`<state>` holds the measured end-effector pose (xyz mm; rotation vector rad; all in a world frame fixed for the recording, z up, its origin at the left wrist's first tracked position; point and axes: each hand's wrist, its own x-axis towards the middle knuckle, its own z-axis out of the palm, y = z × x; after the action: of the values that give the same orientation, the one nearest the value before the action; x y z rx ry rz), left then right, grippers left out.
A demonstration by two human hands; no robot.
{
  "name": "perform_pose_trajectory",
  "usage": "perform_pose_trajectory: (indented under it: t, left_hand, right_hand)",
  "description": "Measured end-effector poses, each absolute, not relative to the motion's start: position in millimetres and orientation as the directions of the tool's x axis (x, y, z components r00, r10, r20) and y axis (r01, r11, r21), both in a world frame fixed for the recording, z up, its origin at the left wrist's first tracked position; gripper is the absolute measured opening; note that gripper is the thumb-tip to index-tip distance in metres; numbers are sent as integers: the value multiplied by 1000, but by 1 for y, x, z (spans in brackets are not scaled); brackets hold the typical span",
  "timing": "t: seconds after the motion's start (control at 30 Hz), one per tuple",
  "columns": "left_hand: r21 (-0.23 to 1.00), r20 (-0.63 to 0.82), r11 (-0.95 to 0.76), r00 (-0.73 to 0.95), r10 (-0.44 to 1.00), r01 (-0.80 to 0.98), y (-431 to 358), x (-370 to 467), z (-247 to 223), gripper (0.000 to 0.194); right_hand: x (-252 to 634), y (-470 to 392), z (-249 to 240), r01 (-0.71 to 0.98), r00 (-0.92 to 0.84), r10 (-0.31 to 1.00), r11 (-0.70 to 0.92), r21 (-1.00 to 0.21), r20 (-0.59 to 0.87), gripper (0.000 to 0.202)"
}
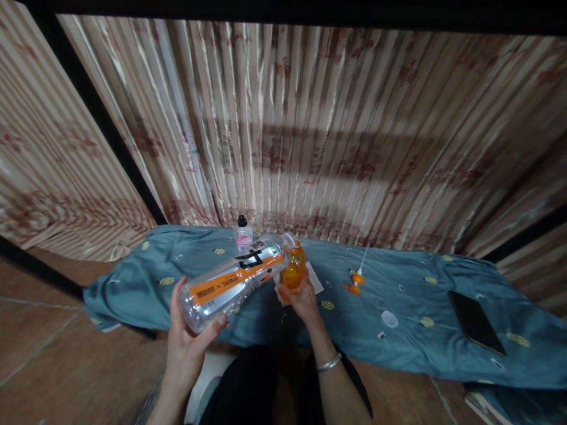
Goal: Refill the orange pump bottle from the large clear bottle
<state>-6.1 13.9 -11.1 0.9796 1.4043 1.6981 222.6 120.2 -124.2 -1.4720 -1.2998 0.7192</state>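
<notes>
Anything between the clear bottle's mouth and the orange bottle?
Nothing visible. The left hand holds the clear bottle tilted, its mouth beside the top of the orange bottle in the right hand; whether they touch is unclear.

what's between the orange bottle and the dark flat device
The head view shows the paper's edge, the orange pump and, nearer the person, a white disc.

Your teal cloth-covered bench [146,289] is holding a black-capped bottle [243,234] by its back edge, white paper [316,278] mid-length, an orange pump [357,278] and pale disc [390,319] farther right, and a dark flat device [476,321] toward the front-right corner.
</notes>
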Motion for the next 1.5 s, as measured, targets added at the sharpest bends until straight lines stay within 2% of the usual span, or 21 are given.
perform_pose_trajectory:
  t: [0.23,0.43,0.77,0.83,0.97,1.03,1.5]
  left_hand:
    - [989,86,-130,-442,893,-71,16,-7,-7,125]
    - [987,58,-118,-433,900,-112,16,-4,-8,134]
    - [988,71,-122,-430,900,-93,18,-7,-13,128]
    - [989,82,-129,-440,894,-78,19,-8,-15,122]
    - [983,106,-161,-441,891,-88,20,-6,-16,100]
    - [981,109,-168,-440,891,-98,19,-5,-15,94]
    - [986,112,-157,-449,887,-64,15,-4,-20,95]
  right_hand:
    - [220,119,-122,385,279,946,46,-922,164,79]
    - [223,119,-122,385,285,947,27,-923,147,81]
    - [224,115,-121,399,300,943,15,-917,146,101]
    - [225,115,-122,399,294,945,13,-917,142,103]
    - [227,115,-125,404,276,951,19,-915,141,97]
    - [227,116,-125,415,276,950,20,-910,146,92]
    - [230,120,-112,387,251,955,50,-921,158,71]
